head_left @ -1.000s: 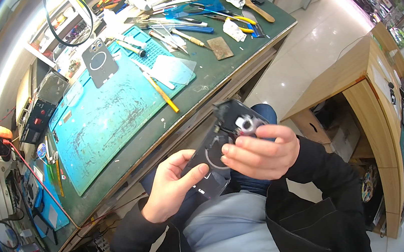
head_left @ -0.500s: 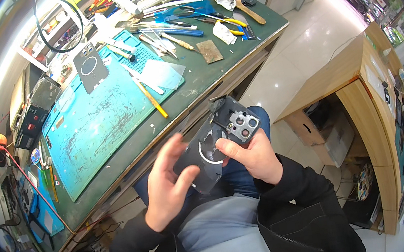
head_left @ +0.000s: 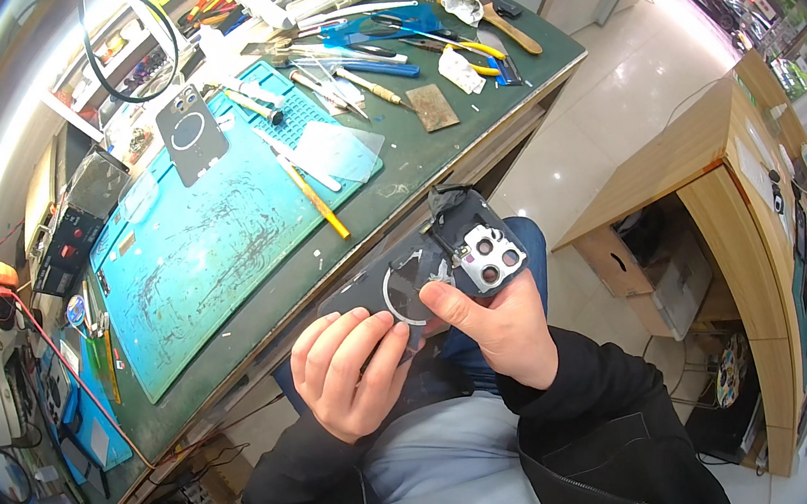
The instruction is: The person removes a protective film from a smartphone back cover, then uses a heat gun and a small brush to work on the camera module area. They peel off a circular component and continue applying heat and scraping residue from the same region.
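Note:
A dark smartphone (head_left: pixel 408 270) with a torn, stripped-looking back is held over my lap, tilted, its camera end toward the upper right. Bare lenses sit in a silver camera plate (head_left: pixel 492 259) at that end, and a loose black flap (head_left: pixel 448 202) sticks up beside it. A pale arc (head_left: pixel 392 304) curves across the middle of the back. My right hand (head_left: pixel 513 337) grips the camera half, thumb pressed on the back below the lenses. Curled over the lower end, my left hand (head_left: pixel 349 367) has its fingertips on the phone near the arc; its thumb is mostly hidden.
Ahead is a green workbench (head_left: pixel 399 180) with a scratched teal mat (head_left: pixel 195 278). On the mat lie a dark phone back with a ring (head_left: pixel 196 148), a yellow stick (head_left: pixel 319 202) and a clear sheet (head_left: pixel 343 149). Hand tools crowd the far side. A wooden cabinet (head_left: pixel 660 165) stands right.
My left hand, spread and blurred beside the phone before, has closed over its lower end. The phone has turned slightly in my right hand. The whole view has shifted a little.

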The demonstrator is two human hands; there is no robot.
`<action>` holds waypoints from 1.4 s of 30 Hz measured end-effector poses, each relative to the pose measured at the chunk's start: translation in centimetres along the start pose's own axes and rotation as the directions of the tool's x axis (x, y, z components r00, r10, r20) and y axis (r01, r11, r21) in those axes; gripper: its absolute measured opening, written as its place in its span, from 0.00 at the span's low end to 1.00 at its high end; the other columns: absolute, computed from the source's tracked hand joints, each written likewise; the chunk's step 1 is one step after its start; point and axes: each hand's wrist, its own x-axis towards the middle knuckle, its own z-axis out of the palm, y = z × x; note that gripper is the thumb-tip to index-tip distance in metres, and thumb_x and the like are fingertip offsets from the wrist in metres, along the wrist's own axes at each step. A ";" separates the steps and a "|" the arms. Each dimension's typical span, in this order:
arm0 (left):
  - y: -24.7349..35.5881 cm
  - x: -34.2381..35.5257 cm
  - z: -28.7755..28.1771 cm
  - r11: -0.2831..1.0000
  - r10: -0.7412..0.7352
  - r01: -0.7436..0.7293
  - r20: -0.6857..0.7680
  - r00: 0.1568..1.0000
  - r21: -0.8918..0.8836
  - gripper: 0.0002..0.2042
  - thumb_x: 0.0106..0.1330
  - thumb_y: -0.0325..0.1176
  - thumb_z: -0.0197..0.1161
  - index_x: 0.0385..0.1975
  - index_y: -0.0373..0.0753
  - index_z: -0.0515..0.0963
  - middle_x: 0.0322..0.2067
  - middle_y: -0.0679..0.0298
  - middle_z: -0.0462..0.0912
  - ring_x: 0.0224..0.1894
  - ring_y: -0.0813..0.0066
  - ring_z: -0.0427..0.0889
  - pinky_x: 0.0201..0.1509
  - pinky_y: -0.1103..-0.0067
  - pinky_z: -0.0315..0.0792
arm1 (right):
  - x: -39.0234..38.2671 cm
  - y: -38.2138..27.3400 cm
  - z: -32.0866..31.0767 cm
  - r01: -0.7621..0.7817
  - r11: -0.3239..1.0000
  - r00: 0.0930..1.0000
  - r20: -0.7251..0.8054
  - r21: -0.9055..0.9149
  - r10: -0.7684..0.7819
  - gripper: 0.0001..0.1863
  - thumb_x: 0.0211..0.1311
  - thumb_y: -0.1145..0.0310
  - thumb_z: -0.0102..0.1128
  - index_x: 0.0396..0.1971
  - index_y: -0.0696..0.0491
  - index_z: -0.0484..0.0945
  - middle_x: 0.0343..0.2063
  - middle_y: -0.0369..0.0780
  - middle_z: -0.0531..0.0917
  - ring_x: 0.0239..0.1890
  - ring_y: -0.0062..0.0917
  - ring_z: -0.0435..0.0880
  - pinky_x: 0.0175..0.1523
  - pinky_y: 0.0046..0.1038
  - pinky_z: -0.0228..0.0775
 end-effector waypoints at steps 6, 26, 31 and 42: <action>-0.7 0.4 -0.2 0.999 0.044 -0.044 0.004 0.999 0.025 0.17 0.55 0.24 0.75 0.46 0.43 0.87 0.47 0.67 0.87 0.50 0.67 0.85 0.57 0.66 0.81 | 0.3 0.0 0.5 -0.014 0.999 0.999 0.038 0.045 0.013 0.12 0.71 0.76 0.70 0.51 0.58 0.80 0.44 0.37 0.87 0.43 0.19 0.88 0.43 0.24 0.88; -0.5 1.3 -1.4 -0.076 -0.653 0.810 0.642 0.401 -0.582 0.10 0.71 0.25 0.73 0.47 0.31 0.83 0.40 0.66 0.88 0.43 0.83 0.84 0.48 0.83 0.79 | 1.3 2.0 -2.4 -0.125 0.992 0.978 0.166 0.006 0.123 0.21 0.70 0.72 0.73 0.60 0.59 0.78 0.53 0.38 0.86 0.55 0.21 0.83 0.63 0.29 0.75; -0.2 1.2 -0.8 0.139 -0.637 0.796 0.562 0.527 -0.589 0.10 0.69 0.21 0.73 0.47 0.31 0.83 0.43 0.63 0.87 0.46 0.80 0.85 0.53 0.81 0.79 | 1.1 2.4 -2.5 -0.008 0.991 0.975 0.217 -0.134 0.038 0.18 0.70 0.73 0.72 0.56 0.59 0.79 0.49 0.37 0.87 0.51 0.21 0.84 0.58 0.28 0.78; -0.6 0.9 -0.7 0.079 -0.588 0.747 0.574 0.570 -0.660 0.07 0.69 0.18 0.70 0.44 0.29 0.81 0.43 0.62 0.83 0.46 0.78 0.84 0.53 0.80 0.78 | 1.3 2.2 -2.3 0.004 0.964 0.979 0.197 -0.266 0.050 0.21 0.67 0.73 0.72 0.58 0.59 0.78 0.48 0.37 0.86 0.50 0.20 0.84 0.57 0.28 0.77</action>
